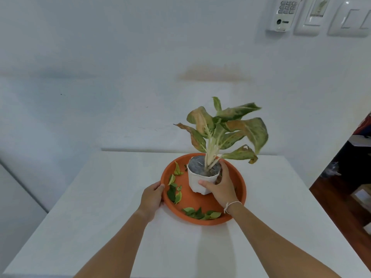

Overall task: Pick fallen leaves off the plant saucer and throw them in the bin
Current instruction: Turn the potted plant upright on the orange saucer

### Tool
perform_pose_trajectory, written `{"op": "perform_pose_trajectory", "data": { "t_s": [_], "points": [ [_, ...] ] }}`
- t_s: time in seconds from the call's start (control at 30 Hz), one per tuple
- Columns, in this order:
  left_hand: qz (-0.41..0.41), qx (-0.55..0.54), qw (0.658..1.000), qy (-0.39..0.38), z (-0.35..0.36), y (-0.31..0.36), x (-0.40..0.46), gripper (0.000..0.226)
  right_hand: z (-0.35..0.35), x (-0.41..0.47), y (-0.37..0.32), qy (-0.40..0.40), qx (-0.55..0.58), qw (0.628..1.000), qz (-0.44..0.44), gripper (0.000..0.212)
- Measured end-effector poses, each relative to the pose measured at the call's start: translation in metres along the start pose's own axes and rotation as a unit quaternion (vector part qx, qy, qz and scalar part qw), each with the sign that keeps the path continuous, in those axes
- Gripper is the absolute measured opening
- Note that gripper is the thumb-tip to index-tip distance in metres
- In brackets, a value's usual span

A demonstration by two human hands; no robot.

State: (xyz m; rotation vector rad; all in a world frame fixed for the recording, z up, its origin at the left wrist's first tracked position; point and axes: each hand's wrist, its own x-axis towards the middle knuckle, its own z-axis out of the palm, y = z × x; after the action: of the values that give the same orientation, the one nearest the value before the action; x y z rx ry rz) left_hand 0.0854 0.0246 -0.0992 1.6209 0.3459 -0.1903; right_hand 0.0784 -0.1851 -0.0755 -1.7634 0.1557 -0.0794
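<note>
A round orange plant saucer [239,183] sits on the white table [112,221]. In it stands a white pot [195,182] with a leafy plant [224,131]. Fallen green leaves lie in the saucer: one cluster on the left side [174,189], another along the near rim [200,213]. My left hand [151,197] grips the saucer's left rim. My right hand [219,185] is wrapped around the pot's right side, thumb on its front. No bin is in view.
A white wall rises behind the table, with a wall phone [285,13] and switch plates [349,17] at the top right. Past the table's right edge there is dark wooden floor [341,207] with cluttered items.
</note>
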Motion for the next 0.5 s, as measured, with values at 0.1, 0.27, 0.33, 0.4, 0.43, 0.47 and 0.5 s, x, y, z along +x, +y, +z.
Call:
{"op": "perform_pose_trajectory", "data": {
  "t_s": [0.1, 0.27, 0.33, 0.4, 0.43, 0.47, 0.5],
  "points": [
    [0.002, 0.007, 1.0, -0.001, 0.001, 0.0, -0.001, 0.032, -0.003, 0.0, 0.001, -0.02, -0.021, 1.0, -0.008, 0.095],
    [0.003, 0.019, 1.0, 0.006, 0.0, 0.003, -0.004, 0.032, -0.006, 0.003, 0.004, -0.033, -0.028, 0.999, -0.008, 0.095],
    [0.003, 0.022, 1.0, 0.006, 0.0, 0.003, -0.004, 0.031, -0.008, 0.006, 0.003, -0.047, -0.034, 0.998, 0.0, 0.096],
    [0.004, 0.022, 1.0, 0.003, -0.001, 0.003, -0.004, 0.031, -0.011, 0.009, 0.005, -0.054, -0.04, 0.998, 0.011, 0.097],
    [0.004, 0.021, 1.0, 0.002, 0.0, 0.003, -0.004, 0.03, -0.012, 0.01, 0.005, -0.057, -0.043, 0.997, 0.014, 0.098],
    [0.004, 0.019, 1.0, 0.002, 0.0, 0.003, -0.005, 0.03, -0.013, 0.011, 0.006, -0.059, -0.049, 0.997, 0.016, 0.1],
    [0.004, 0.018, 1.0, 0.001, 0.0, 0.004, -0.005, 0.03, -0.013, 0.012, 0.006, -0.062, -0.056, 0.996, 0.019, 0.102]
  ]
}}
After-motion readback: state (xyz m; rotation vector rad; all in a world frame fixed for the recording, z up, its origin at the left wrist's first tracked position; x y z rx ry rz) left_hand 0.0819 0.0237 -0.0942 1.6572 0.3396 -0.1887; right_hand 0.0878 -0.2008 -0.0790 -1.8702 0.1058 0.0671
